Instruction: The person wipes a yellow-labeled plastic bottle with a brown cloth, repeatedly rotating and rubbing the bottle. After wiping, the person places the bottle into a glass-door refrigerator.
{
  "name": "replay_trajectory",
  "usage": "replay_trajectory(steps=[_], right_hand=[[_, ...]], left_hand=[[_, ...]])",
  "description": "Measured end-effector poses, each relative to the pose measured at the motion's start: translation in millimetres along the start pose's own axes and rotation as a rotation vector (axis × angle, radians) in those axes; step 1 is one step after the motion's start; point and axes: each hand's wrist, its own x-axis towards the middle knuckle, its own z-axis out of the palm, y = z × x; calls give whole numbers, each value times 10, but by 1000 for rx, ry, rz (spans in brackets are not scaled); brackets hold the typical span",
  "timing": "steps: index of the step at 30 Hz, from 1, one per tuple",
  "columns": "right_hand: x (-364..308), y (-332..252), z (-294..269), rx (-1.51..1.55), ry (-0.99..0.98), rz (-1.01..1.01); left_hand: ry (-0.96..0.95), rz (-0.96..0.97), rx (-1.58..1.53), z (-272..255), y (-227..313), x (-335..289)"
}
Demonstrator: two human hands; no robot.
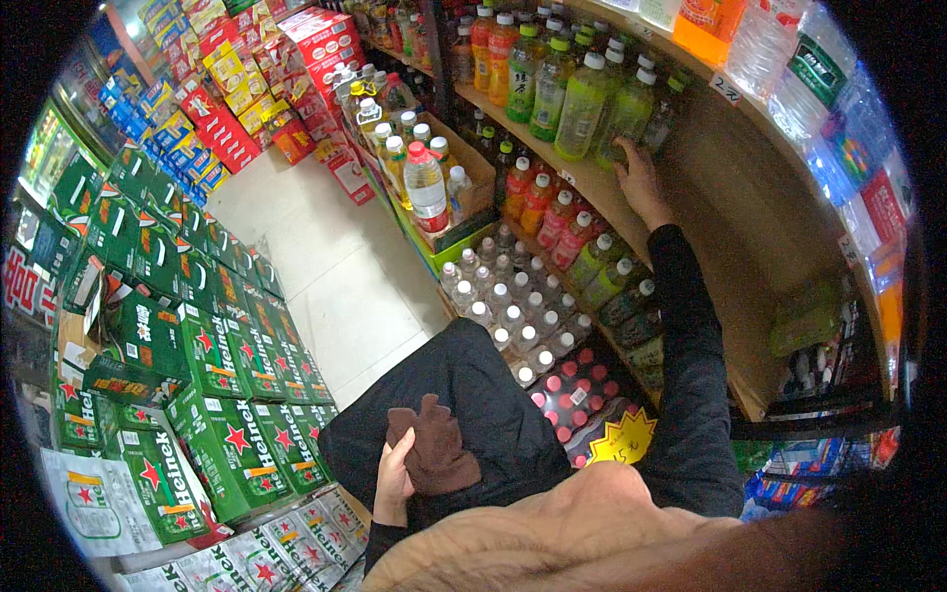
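My left hand is closed on the edge of a brown cloth, which lies spread over the black fabric on my lap. My right arm stretches up to a wooden shelf. There my right hand has its fingers bent around the lower part of a yellow-green drink bottle. The bottle stands upright near the right end of a row; part of its base is hidden by the fingers. Beside it on the left is a similar pale green bottle. A darker bottle stands just right of it.
Lower shelves hold orange, pink and green bottles. Packs of white-capped bottles and red-capped bottles sit below. Green beer cartons are stacked at left, beside a pale tiled floor. A box holds oil bottles.
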Motion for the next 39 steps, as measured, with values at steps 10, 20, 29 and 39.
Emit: replay_trajectory(steps=[10, 20, 29, 39], right_hand=[[-1134, 73, -260, 63, -128, 59], [-3311, 2759, -717, -199, 422, 384], [-3419, 3123, -1363, -108, 545, 445], [-3225, 2656, -1159, -82, 532, 618]], left_hand=[[39, 189, 10, -43, 644, 198], [-131, 301, 30, 109, 904, 258], [76, 142, -158, -714, 350, -23], [-32, 123, -283, -831, 188, -68]])
